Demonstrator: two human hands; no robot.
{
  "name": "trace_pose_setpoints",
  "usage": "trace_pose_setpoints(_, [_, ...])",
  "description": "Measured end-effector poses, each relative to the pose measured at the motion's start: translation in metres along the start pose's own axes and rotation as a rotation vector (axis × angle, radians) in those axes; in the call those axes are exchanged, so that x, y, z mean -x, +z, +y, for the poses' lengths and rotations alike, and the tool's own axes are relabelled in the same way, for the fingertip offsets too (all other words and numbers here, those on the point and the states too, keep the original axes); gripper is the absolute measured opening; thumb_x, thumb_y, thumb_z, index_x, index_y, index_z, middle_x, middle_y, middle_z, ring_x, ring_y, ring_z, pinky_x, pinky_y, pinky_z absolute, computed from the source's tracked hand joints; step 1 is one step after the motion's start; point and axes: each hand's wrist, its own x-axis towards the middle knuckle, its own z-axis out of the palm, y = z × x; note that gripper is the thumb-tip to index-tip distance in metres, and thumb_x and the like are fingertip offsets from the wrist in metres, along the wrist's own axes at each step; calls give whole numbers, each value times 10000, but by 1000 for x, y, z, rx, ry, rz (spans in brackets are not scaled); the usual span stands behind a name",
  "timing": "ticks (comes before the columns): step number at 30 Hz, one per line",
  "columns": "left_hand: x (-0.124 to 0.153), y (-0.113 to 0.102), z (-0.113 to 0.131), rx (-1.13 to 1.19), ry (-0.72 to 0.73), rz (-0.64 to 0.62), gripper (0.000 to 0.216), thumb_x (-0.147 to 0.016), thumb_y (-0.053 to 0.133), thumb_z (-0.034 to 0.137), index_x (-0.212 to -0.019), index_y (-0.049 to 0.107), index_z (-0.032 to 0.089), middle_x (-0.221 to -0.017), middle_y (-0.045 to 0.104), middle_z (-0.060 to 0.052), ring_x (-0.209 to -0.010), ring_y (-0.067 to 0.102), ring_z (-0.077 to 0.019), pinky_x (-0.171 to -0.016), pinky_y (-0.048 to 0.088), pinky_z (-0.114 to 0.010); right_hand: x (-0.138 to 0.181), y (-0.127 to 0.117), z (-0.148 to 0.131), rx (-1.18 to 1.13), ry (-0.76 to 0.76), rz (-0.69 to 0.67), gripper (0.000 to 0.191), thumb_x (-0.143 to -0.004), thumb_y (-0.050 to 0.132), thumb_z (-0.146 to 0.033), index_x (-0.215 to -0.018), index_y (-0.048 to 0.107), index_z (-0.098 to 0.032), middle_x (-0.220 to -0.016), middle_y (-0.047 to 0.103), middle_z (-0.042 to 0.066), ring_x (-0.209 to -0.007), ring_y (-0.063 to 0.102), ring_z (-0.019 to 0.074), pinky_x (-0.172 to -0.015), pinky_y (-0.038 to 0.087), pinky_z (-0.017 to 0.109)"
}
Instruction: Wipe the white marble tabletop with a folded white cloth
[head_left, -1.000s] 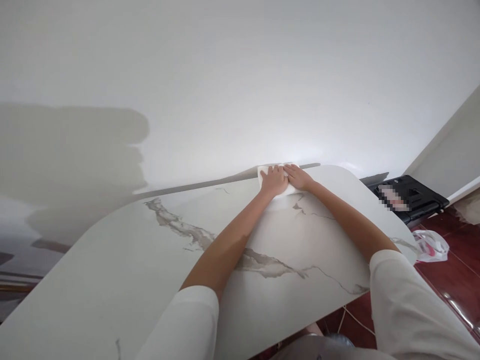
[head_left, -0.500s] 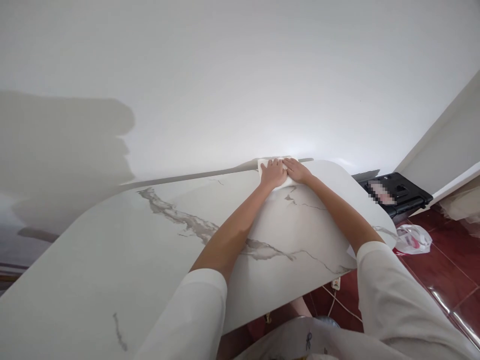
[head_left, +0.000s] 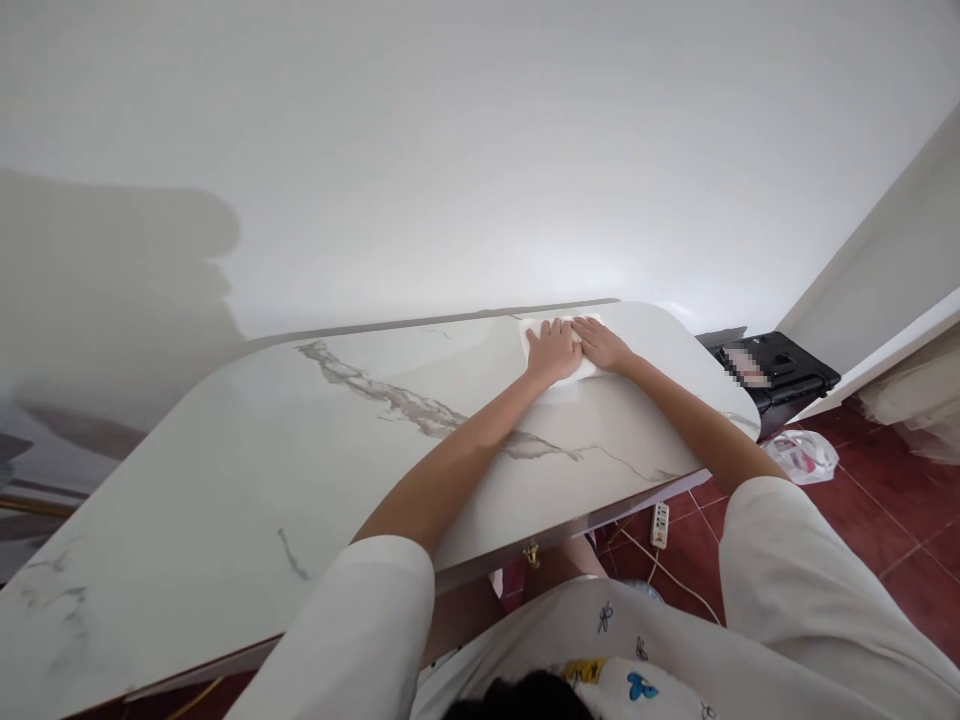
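Observation:
A white cloth or folded paper towel lies on the marble-patterned white tabletop, close to its far edge by the wall. My left hand presses flat on the cloth with its fingers spread. Beside it, my right hand also lies flat, its fingers stretched toward the left hand and resting on the cloth's right part. The two hands nearly touch or meet at the fingertips. Much of the cloth is hidden beneath them.
A white wall rises behind the table. At the right stands a black case, with a clear plastic bag on the red tiled floor. A power strip with a cable lies below the table's near edge.
Both hands and the cloth have come slightly away from the wall, back toward me over the tabletop. My view has shifted, showing more of the table's near edge and the power strip.

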Motion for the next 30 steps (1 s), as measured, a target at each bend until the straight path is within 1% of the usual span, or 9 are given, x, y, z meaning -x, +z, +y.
trace_pose_setpoints(6, [33,-5,14,28,-18,-9,531,-962,232,291,-1443,412,156,-1544,396,-139,-1438,300,-317,-1135,271,-577,29,-7,-20,-6,-6,-25,550,-952,290,-248,-1466,444,-129,-1520,464,127,-1442,369,281,-1214,265,571])
trace_pose_setpoints(10, [56,-7,22,27,-11,-30,549,-964,241,294,-1479,381,164,-1580,349,-131,-1453,278,-328,-1141,248,-602,52,-10,-34,-19,-15,-31,552,-962,290,-265,-1488,416,-157,-1538,445,108,-1457,345,275,-1219,255,583])
trace_pose_setpoints(17, [96,-14,36,-19,7,-64,567,-973,242,295,-1507,350,139,-1607,302,-144,-1470,261,-346,-1134,264,-618,93,-19,-66,0,62,-45,561,-976,300,-294,-1517,369,-165,-1577,387,91,-1480,300,272,-1226,263,540])
trace_pose_setpoints(19, [107,-15,41,-32,3,-67,573,-973,241,292,-1510,345,123,-1606,300,-153,-1468,264,-354,-1131,270,-623,104,-24,-77,18,57,-48,558,-981,301,-297,-1522,360,-172,-1581,380,83,-1484,291,262,-1228,266,531])
trace_pose_setpoints(23, [130,-18,50,-38,10,-83,586,-974,249,296,-1525,319,109,-1610,290,-162,-1469,267,-367,-1131,272,-636,130,-33,-98,52,32,-63,552,-996,295,-297,-1526,352,-155,-1587,367,80,-1494,267,239,-1253,228,482])
trace_pose_setpoints(27, [155,-22,60,-41,16,-131,599,-973,269,304,-1537,300,103,-1622,259,-166,-1480,245,-378,-1135,266,-649,157,-39,-113,46,42,-55,552,-1011,289,-327,-1541,329,-176,-1597,341,75,-1494,261,255,-1243,258,501])
trace_pose_setpoints(30, [170,-22,69,-56,13,-125,599,-976,266,311,-1539,305,109,-1619,264,-171,-1481,239,-389,-1128,260,-676,174,-43,-120,40,30,-45,553,-1018,285,-337,-1552,305,-194,-1604,323,65,-1500,242,249,-1243,266,502])
